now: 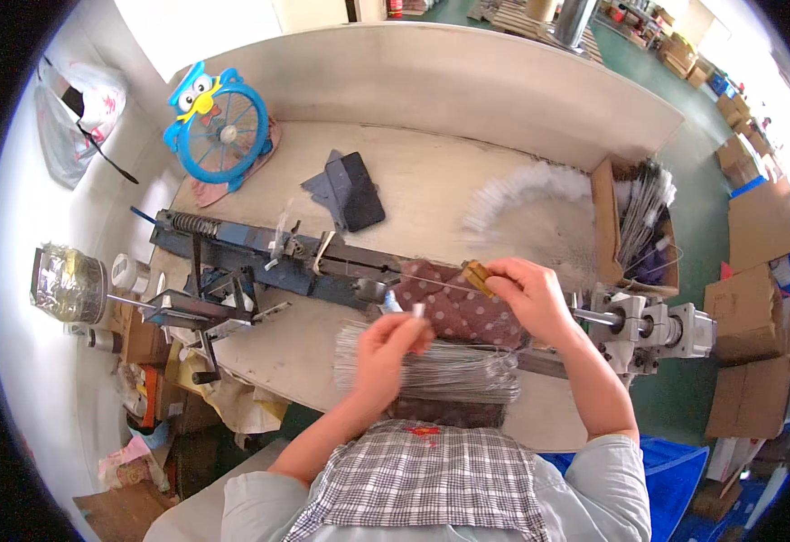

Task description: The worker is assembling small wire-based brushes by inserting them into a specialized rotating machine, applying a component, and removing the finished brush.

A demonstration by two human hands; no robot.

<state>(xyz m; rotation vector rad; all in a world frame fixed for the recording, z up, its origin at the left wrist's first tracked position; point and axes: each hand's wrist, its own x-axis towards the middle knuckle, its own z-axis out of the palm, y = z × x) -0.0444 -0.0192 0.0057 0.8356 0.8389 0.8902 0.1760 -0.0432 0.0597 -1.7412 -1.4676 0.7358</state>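
My left hand (pixel 386 354) is closed, thumb and fingers pinched around a small white piece (pixel 418 310) too blurred to name. Held in my right hand (pixel 534 300) is a small brass-coloured block (pixel 477 276). A thin wire (pixel 444 283) runs leftward from that block to the long dark metal rig (pixel 322 259). Under my hands lies a brown polka-dot cloth (pixel 476 316). A thick bundle of thin metal wires (pixel 458 372) rests in front of it, next to my left wrist.
White bristly pieces (pixel 535 194) form an arc on the table. A cardboard box (pixel 606 212) of wire pieces stands at the right, near a metal clamp-like machine (pixel 648 325). A dark phone (pixel 360 191) and blue cartoon fan (pixel 223 131) sit farther back. A crank (pixel 204 375) juts out at left.
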